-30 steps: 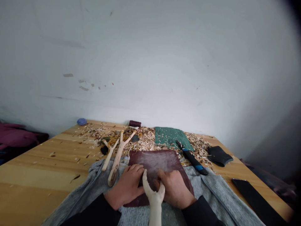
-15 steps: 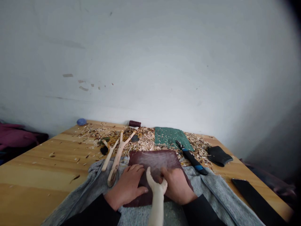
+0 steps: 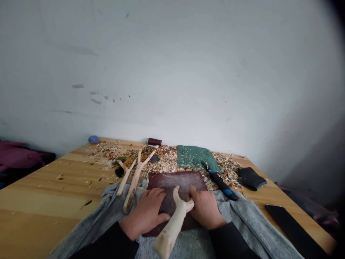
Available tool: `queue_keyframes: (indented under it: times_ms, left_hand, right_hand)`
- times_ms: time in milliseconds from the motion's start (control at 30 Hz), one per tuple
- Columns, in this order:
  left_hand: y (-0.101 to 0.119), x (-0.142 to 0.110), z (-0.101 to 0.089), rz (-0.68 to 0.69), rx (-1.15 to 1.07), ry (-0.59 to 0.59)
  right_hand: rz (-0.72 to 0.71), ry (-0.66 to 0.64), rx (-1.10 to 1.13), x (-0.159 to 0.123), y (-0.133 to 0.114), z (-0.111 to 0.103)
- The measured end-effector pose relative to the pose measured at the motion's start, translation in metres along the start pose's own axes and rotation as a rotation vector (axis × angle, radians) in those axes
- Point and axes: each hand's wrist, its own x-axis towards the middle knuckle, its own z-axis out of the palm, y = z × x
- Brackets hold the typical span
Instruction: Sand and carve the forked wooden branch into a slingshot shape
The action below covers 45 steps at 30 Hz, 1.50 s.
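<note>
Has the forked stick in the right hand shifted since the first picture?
Yes. Against the dark red sheet, the forked stick's prongs now sit farther right and farther up, toward the wall.

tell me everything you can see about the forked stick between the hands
The forked stick is pale, bare wood, by its look, with a thick stem that splits into two short, curved prongs. It slants over the dark red sheet, prongs pointing away from the person and the stem's blunt, faintly brownish end nearest the camera. The right hand grips the right prong; the left prong is free. The left hand lies flat on the sheet, apart from the stick.
</note>
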Motion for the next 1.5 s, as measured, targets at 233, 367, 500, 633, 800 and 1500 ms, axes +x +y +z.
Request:
queue_keyframes:
  times_ms: [233, 367, 500, 633, 800, 1500]
  left_hand:
    - [0.001, 0.000, -0.002, 0.001, -0.012, -0.001]
    - [0.005, 0.000, -0.006, 0.001, 0.001, -0.028]
    - [0.005, -0.001, -0.005, -0.015, 0.002, -0.036]
    - [0.000, 0.000, 0.000, 0.002, -0.001, 0.000]
    - [0.002, 0.000, -0.003, -0.003, -0.006, 0.002]
    - [0.002, -0.001, -0.002, 0.016, -0.025, 0.007]
  right_hand:
    - [-0.189, -0.040, 0.200, -0.006, -0.005, -0.009]
    - [-0.306, -0.039, 0.359, -0.010, -0.015, -0.012]
    - [-0.200, -0.055, 0.250, -0.006, -0.011, -0.009]
    - [-0.030, -0.002, 0.063, 0.000, 0.000, -0.001]
    - [-0.053, -0.013, 0.048, -0.001, 0.003, -0.004]
    - [-0.078, -0.009, 0.105, -0.005, -0.008, -0.011]
